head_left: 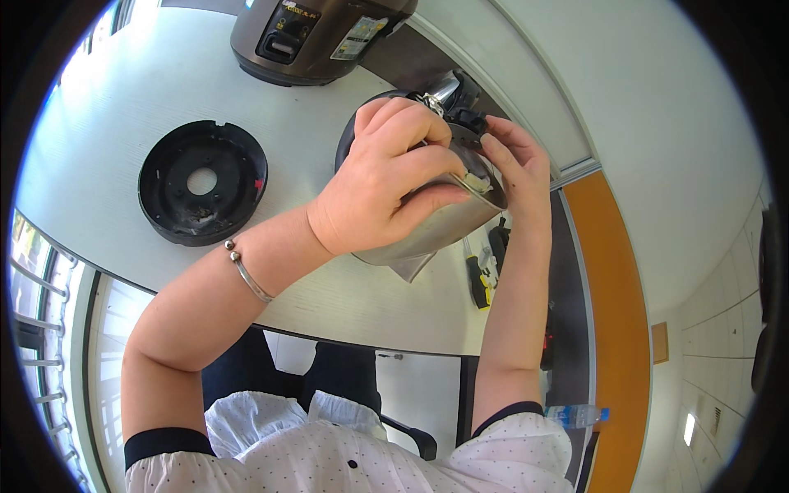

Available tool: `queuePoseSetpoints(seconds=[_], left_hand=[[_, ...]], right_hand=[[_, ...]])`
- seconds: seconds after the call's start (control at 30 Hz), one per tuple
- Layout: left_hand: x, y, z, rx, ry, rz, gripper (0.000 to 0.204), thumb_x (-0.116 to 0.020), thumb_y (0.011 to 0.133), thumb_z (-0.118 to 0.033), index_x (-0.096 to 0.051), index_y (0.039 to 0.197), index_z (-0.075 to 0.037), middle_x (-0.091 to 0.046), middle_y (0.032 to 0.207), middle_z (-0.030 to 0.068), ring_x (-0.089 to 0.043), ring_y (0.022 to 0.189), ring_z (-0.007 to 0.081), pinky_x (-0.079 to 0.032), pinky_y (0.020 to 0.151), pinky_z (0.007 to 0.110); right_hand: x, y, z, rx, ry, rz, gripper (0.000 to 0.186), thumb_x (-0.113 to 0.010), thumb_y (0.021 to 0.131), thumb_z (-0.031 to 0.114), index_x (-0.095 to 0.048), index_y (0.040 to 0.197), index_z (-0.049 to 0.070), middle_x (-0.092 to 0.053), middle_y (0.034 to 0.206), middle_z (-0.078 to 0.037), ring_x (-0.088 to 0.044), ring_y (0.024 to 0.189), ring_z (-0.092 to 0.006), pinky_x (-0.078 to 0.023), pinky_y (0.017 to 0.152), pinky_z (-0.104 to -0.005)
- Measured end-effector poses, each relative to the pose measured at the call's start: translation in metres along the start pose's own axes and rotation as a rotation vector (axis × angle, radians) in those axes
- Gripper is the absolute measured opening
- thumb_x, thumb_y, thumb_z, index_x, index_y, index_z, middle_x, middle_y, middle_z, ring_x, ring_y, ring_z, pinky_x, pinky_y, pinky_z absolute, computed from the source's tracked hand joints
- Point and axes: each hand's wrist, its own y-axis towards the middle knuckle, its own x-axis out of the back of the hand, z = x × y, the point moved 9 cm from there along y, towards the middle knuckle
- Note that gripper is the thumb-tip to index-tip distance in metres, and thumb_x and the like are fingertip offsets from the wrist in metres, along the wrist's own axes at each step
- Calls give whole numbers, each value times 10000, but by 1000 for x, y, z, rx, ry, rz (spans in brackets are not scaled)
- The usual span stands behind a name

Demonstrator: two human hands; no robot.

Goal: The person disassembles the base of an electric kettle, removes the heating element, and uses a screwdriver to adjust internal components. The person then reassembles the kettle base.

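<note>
A shiny metal kettle (456, 226) is held tilted above the table, its pointed spout (413, 267) toward me and an open end facing right. My left hand (399, 168) is closed on the kettle, thumb at the rim of the opening and fingers curled over the top. My right hand (518, 160) is at the far right side, its fingers closed around the edge of a black plastic part (472, 121) on the kettle. Something pale (478, 182) shows inside the opening. Left of the kettle, a round black plastic base (156, 182) with a central hole lies on the table.
A brown electric cooker (329, 41) stands at the back of the white table (107, 107). A yellow-and-black screwdriver (477, 283) lies right of the kettle. Beyond it runs a dark partition with an orange edge (604, 287). A water bottle (578, 416) is at the lower right.
</note>
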Motion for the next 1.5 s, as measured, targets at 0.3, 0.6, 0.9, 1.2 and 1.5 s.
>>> queuePoseSetpoints(seconds=[0.3, 0.6, 0.9, 1.2, 1.5], left_hand=[[1, 0, 0, -9, -23, -6, 228, -750, 676, -171, -618, 838, -80, -508, 850, 53, -493, 790, 238, -350, 769, 345], [3, 2, -3, -42, 4, -10, 236, -743, 654, -146, -613, 832, -60, -511, 845, 66, -494, 788, 246, -349, 759, 346], [-4, 4, -3, -11, 34, 49, 194, -733, 670, -150, -617, 811, -84, -525, 853, 41, -504, 809, 239, -341, 795, 354], [-9, 6, -4, -13, 36, 87, 192, -732, 664, -135, -614, 804, -76, -535, 847, 41, -491, 762, 232, -338, 751, 343], [-9, 8, -4, -48, 56, 113, 168, -708, 703, -139, -594, 805, -69, -620, 923, 63, -563, 857, 239, -360, 802, 346]], right_hand=[[3, 0, -3, 42, -22, -10, 343, -701, 832, 118, -617, 1130, -30, -661, 974, -62, -600, 880, -104, -476, 807, -234], [-1, 4, -3, 70, -11, -22, 319, -696, 836, 116, -624, 1113, -26, -665, 970, -62, -603, 881, -103, -482, 801, -239], [-2, 1, -4, 1, -31, -62, 322, -708, 828, 155, -636, 1089, -20, -671, 953, -56, -598, 871, -104, -471, 799, -242], [-4, 1, -4, 26, -48, -2, 314, -717, 807, 217, -662, 1043, 16, -664, 918, -29, -577, 864, -103, -455, 791, -259], [-14, -1, 13, 148, -302, 109, 387, -717, 781, 155, -621, 1125, 4, -653, 1046, -65, -595, 991, -167, -447, 895, -301]])
